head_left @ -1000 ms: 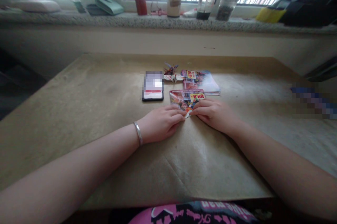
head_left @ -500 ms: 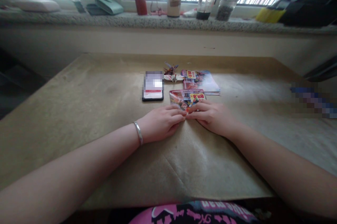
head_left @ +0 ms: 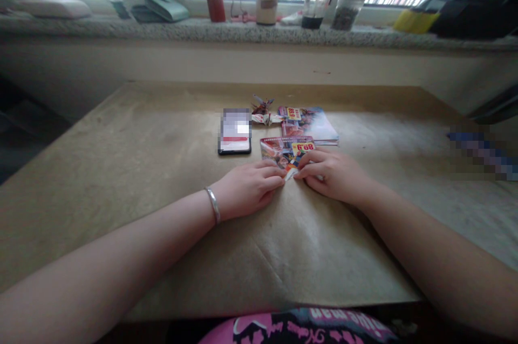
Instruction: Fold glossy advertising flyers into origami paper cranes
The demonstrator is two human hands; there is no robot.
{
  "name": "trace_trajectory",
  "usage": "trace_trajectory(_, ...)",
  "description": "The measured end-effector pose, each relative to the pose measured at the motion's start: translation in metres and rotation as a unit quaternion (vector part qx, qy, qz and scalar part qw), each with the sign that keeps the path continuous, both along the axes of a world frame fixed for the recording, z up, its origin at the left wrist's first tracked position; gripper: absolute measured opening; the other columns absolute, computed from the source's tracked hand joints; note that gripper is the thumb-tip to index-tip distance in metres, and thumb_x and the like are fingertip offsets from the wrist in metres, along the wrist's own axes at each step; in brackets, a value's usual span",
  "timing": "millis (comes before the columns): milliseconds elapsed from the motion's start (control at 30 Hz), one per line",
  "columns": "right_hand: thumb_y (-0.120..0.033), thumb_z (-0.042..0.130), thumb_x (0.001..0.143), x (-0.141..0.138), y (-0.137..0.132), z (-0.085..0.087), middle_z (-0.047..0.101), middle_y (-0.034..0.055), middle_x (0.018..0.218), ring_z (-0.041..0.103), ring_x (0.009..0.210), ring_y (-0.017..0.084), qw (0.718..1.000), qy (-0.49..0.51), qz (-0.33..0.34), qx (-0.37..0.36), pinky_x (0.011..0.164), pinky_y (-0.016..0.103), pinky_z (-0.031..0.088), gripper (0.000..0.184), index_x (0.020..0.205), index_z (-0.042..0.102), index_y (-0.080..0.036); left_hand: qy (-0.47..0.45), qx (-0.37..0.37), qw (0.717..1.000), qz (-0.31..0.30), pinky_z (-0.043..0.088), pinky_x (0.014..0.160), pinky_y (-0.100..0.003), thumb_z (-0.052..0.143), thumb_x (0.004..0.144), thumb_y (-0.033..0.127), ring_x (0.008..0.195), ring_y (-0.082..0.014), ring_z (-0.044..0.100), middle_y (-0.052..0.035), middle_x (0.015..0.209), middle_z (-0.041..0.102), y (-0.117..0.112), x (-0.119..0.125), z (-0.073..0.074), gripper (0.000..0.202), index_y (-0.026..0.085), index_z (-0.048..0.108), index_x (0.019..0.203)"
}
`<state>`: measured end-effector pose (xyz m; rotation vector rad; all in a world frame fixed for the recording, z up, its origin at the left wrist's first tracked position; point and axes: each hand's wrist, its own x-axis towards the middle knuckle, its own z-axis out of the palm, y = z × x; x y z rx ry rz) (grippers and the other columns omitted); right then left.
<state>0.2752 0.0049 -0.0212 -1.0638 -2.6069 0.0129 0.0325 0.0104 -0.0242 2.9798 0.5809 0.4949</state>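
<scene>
A colourful printed leaflet point(head_left: 272, 146) with a yellow price patch lies on the table in front of me. My left hand point(head_left: 257, 186), with a silver bangle at the wrist, presses its closed fingers on the leaflet's near left edge. At the near right edge, the bent fingers of my right hand point(head_left: 329, 172) pinch the paper. A small white patch of paper shows between the two sets of fingertips, and the rest of the near edge is hidden by the hands. Just beyond sits a stack of similar leaflets point(head_left: 313, 125).
A phone point(head_left: 234, 132) lies left of the leaflet, beside a crumpled piece of printed paper point(head_left: 264, 112). A pixelated blue object point(head_left: 483, 155) is at the table's right side. Bottles and jars, including a red bottle point(head_left: 216, 5), line the granite windowsill point(head_left: 226, 33).
My right hand has shifted slightly right, so its fingertips are apart from the left ones and white paper shows between them. My left hand has stayed in place.
</scene>
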Motion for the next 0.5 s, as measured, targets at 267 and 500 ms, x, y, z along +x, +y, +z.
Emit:
trace_trajectory(267,-0.018,0.056,0.079,0.024,0.006,0.004,0.069,0.0026,0.101,0.064,0.087,0.018,0.998,-0.023,-0.051,0.002,0.076,0.03,0.048,0.022,0.085,0.075,-0.027,-0.006,-0.015,1.0,-0.001,0.049,0.098,-0.035,0.043,0.088,0.013,0.115,-0.0197,0.055,-0.0099,0.116,0.064,0.0,-0.001,-0.001,0.026,0.014,0.062,0.104)
trace_trajectory(500,-0.019,0.056,0.078,0.043,0.015,0.001,0.069,0.003,0.093,0.063,0.082,0.017,0.995,-0.011,-0.093,-0.041,0.075,0.029,0.049,0.02,0.083,0.074,-0.025,-0.006,-0.014,1.0,0.001,0.049,0.098,-0.035,0.043,0.088,0.013,0.115,-0.0201,0.055,-0.009,0.117,0.064,0.0,-0.002,-0.001,0.025,0.015,0.062,0.104)
